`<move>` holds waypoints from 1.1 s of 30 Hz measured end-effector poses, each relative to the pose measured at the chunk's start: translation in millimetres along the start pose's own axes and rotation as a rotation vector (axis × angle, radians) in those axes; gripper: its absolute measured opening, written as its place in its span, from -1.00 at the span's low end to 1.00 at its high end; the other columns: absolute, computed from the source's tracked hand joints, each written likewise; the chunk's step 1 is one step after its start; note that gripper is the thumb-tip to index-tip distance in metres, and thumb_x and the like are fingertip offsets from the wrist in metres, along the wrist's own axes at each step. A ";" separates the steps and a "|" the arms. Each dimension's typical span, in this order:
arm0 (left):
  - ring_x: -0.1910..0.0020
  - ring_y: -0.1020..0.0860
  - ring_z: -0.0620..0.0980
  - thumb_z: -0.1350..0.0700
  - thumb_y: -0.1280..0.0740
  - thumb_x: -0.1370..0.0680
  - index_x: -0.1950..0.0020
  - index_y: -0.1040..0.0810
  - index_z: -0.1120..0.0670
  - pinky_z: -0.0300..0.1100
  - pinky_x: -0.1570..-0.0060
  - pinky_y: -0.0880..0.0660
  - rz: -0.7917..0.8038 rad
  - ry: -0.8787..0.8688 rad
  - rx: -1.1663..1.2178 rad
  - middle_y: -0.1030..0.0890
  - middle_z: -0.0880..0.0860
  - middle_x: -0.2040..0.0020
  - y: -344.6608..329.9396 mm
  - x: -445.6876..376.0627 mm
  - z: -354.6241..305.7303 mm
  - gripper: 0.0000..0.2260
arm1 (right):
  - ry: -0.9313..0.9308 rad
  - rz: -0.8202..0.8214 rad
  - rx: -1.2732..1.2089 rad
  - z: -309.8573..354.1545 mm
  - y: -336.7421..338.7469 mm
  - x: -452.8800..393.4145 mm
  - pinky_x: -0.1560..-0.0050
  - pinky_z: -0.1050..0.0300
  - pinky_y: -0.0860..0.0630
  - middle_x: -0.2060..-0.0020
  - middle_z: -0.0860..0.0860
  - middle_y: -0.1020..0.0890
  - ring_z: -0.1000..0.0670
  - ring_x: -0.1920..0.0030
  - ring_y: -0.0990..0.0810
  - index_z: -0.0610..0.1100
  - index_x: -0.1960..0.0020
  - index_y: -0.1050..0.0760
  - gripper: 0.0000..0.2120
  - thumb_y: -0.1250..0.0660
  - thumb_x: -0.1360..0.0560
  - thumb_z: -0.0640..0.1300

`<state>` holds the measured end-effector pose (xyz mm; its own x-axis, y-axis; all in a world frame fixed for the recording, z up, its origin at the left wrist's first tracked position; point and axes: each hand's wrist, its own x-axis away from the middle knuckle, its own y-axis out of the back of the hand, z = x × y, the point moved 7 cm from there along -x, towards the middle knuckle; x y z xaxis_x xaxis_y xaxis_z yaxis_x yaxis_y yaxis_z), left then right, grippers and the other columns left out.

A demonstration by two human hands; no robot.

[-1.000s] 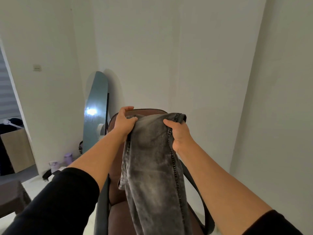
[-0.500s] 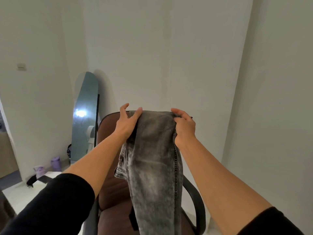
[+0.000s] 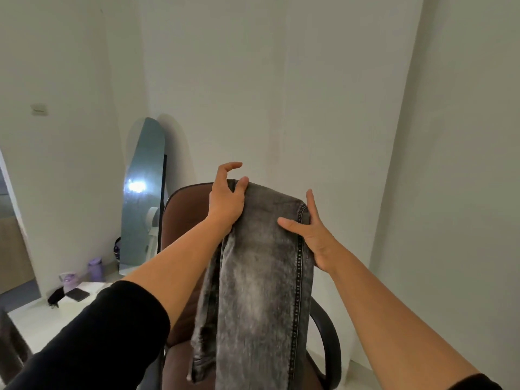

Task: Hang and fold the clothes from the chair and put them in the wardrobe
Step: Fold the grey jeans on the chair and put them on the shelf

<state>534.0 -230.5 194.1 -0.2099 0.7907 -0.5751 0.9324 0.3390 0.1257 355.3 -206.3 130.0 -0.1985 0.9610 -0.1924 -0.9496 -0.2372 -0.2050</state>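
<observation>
Grey washed jeans (image 3: 261,277) hang folded over the top of the backrest of a brown office chair (image 3: 183,218), their length falling down the front of it. My left hand (image 3: 226,199) rests at the jeans' upper left edge with fingers spread and lifted. My right hand (image 3: 312,235) lies flat against the jeans' right seam, fingers apart, gripping nothing. The wardrobe is not in sight.
An arched mirror (image 3: 143,192) leans on the wall left of the chair. Two purple bottles (image 3: 94,268) and dark items (image 3: 74,294) sit on a white surface (image 3: 36,322) at lower left. The chair's black armrest (image 3: 329,342) curves at the right. White walls close in behind.
Both hands have let go of the jeans' top edge and opened. The jeans now lie draped over the backrest instead of being held up.
</observation>
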 end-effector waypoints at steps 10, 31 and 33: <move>-0.30 -0.39 0.06 -0.13 -0.42 -0.44 -0.42 -0.24 -0.19 -0.11 -0.22 -0.35 0.373 0.102 -0.460 -0.39 0.02 -0.38 5.5 14.7 21.9 -0.40 | 0.163 -0.080 -0.002 3.7 -11.0 -7.2 -0.20 -0.06 -0.53 -0.30 -0.12 -0.48 -0.11 -0.22 -0.55 0.41 -0.25 -0.37 -0.33 -0.38 -0.46 -0.32; -0.17 -0.48 -0.02 0.07 -0.51 -0.39 -0.27 -0.41 -0.17 -0.02 -0.20 -0.49 0.047 0.253 -0.034 -0.51 -0.06 -0.17 55.1 73.9 59.9 -0.49 | 0.110 0.227 0.635 -12.5 -56.4 65.7 -0.37 0.22 -0.29 -0.35 0.20 -0.40 0.18 -0.36 -0.36 0.28 -0.35 -0.33 -0.28 -0.41 -0.41 -0.35; -0.20 -0.45 -0.05 0.03 -0.51 -0.38 -0.28 -0.39 -0.17 -0.06 -0.23 -0.46 0.103 0.207 -0.036 -0.49 -0.09 -0.18 55.6 78.3 50.7 -0.47 | 0.155 0.088 0.597 -10.0 -52.7 71.3 -0.37 0.13 -0.35 -0.27 0.13 -0.52 0.13 -0.31 -0.45 0.25 -0.20 -0.50 -0.41 -0.38 -0.42 -0.39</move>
<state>584.3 -175.6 115.1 -0.1733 0.9087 -0.3798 0.9417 0.2658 0.2063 393.7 -126.7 117.5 -0.2872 0.8990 -0.3306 -0.9120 -0.1511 0.3813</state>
